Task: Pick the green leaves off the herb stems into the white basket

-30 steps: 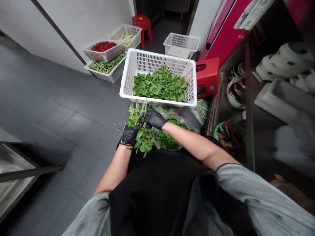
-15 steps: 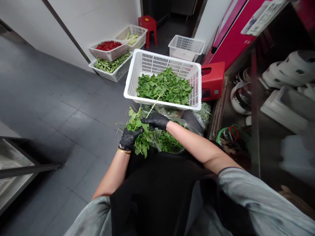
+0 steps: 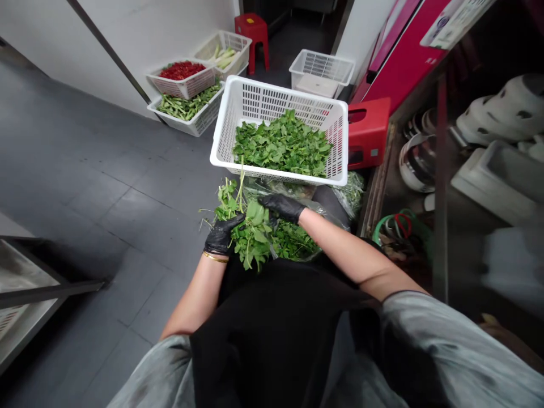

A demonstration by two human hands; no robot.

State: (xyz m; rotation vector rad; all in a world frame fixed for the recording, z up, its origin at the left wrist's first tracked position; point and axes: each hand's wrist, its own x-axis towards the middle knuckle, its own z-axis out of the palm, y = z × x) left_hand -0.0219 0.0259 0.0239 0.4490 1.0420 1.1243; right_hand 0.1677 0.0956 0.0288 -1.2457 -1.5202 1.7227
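My left hand (image 3: pixel 223 235), in a black glove with a gold bracelet at the wrist, is closed around a bunch of leafy greens (image 3: pixel 250 241). Stems and leaves poke out above and below the fist. On the right side of the bunch, my right hand (image 3: pixel 284 207), gloved in black too, has its fingers together against a large leaf; the fingertips are partly hidden. Below that hand, more greens (image 3: pixel 293 241) lie in a clear plastic bag (image 3: pixel 272 245). Just beyond both hands stands a white slotted basket (image 3: pixel 280 174) with picked leaves (image 3: pixel 283 144) inside.
Far left, stacked baskets hold red chillies (image 3: pixel 182 70), green pods (image 3: pixel 187 105) and pale stalks (image 3: pixel 223 56). A red stool (image 3: pixel 252 25) and another white basket (image 3: pixel 321 68) stand behind. At right are a red plastic item (image 3: pixel 369 133) and a shelf with containers (image 3: pixel 497 175); a metal frame (image 3: pixel 51 292) is left.
My right hand has shifted slightly right, away from my left hand. A large leaf now shows between them, and the long stem stands more upright. The view has tipped slightly downward.
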